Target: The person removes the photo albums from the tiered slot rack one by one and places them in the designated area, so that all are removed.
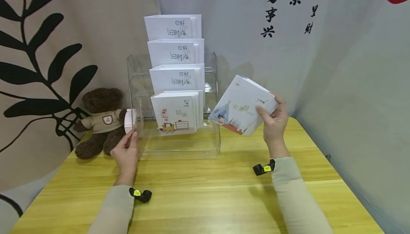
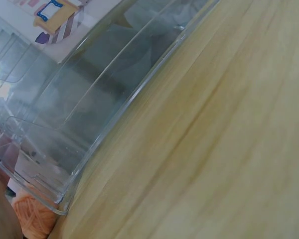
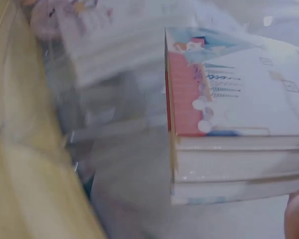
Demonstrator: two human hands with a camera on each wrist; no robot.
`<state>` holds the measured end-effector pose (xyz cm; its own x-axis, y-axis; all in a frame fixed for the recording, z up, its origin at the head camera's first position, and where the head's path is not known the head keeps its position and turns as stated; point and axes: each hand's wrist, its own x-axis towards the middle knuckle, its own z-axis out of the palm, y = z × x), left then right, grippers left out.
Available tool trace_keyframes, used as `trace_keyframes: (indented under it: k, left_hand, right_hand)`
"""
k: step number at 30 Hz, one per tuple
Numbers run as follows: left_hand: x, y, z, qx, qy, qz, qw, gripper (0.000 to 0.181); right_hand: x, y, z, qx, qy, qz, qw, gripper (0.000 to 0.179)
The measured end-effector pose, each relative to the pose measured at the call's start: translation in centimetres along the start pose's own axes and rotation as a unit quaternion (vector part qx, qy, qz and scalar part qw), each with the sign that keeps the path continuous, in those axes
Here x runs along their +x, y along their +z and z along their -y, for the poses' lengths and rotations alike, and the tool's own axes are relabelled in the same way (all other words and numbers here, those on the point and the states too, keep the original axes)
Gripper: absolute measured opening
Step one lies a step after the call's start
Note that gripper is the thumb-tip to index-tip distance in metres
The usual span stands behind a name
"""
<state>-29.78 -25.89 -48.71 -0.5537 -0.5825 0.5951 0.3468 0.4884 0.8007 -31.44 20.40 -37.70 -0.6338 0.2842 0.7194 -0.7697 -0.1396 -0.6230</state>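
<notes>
A thick white book (image 1: 242, 106) with a blue tent and red ground on its cover hangs tilted in the air, right of the clear rack. My right hand (image 1: 276, 125) grips it at its right end, thumb over the cover. In the right wrist view the book (image 3: 239, 94) shows its layered side. My left hand (image 1: 125, 155) pinches the left front edge of the clear stepped rack (image 1: 179, 154). Four tiers of this rack (image 2: 104, 79) hold similar white books, the front book (image 1: 175, 114) bearing a drawing of furniture.
A brown teddy bear (image 1: 104, 120) in a beige shirt sits left of the rack, beside a small white object (image 1: 129, 120). Orange yarn (image 2: 35, 214) shows past the rack's corner. The wooden table (image 1: 198, 198) meets a cloth-covered wall (image 1: 346, 77) at the right and back.
</notes>
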Motion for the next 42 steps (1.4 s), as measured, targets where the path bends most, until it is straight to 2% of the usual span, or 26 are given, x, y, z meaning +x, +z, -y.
trace_keyframes:
  k: [4,7,11,15,19,23,25,26,28,31,33,35,39,42]
  left_hand:
    - [0.3,-0.2,0.4,0.001,0.006,0.002,1.0,0.022]
    - [0.4,-0.3,0.5,0.0,0.008,0.001,1.0,0.022]
    - [0.3,-0.4,0.5,0.005,0.004,0.002,1.0,0.022]
    - [0.1,-0.4,0.5,0.006,0.0,0.006,1.0,0.023]
    - [0.2,-0.3,0.4,-0.002,0.0,0.007,1.0,0.025]
    - [0.2,-0.2,0.4,-0.002,-0.001,0.008,1.0,0.025]
    - [0.2,-0.2,0.4,0.001,-0.003,0.009,1.0,0.025]
    - [0.2,-0.1,0.4,0.002,-0.003,0.009,1.0,0.025]
    - [0.2,-0.1,0.5,0.002,-0.004,0.009,0.9999,0.025]
    - [0.1,0.0,0.4,0.0,-0.001,0.008,1.0,0.024]
    - [0.1,0.0,0.4,-0.001,0.002,0.008,1.0,0.023]
    - [0.1,0.0,0.2,-0.003,0.006,0.009,0.9999,0.023]
    - [0.1,0.0,0.2,-0.009,0.01,0.009,0.9999,0.023]
    - [0.1,0.0,0.4,-0.01,0.013,0.007,0.9998,0.022]
  right_hand:
    - [-0.2,-3.2,-1.6,-0.033,0.056,-0.039,0.9971,0.05]
    - [-0.8,-4.9,-3.2,-0.059,0.099,-0.064,0.9913,0.051]
    - [-1.9,-6.3,-5.4,-0.097,0.151,-0.086,0.9799,0.051]
    - [-2.6,-6.7,-6.6,-0.124,0.16,-0.082,0.9758,0.052]
    - [-2.8,-6.4,-6.6,-0.145,0.138,-0.049,0.9784,0.051]
    - [-3.1,-4.8,-4.8,-0.174,0.111,0.028,0.9781,0.049]
    - [-3.3,-3.8,-3.9,-0.191,0.102,0.064,0.9742,0.049]
    - [-3.5,-3.4,-3.6,-0.197,0.102,0.078,0.972,0.052]
    - [-3.8,-3.4,-4.2,-0.201,0.112,0.09,0.9691,0.065]
    - [-4.0,-4.0,-5.8,-0.167,0.143,0.09,0.9714,0.092]
    - [-4.2,-4.6,-6.9,-0.144,0.163,0.084,0.9724,0.097]
    - [-4.3,-4.9,-7.3,-0.136,0.18,0.081,0.9709,0.084]
    - [-4.8,-5.5,-7.6,-0.164,0.211,0.088,0.9598,0.046]
    - [-5.1,-6.0,-7.8,-0.169,0.243,0.104,0.9493,0.045]
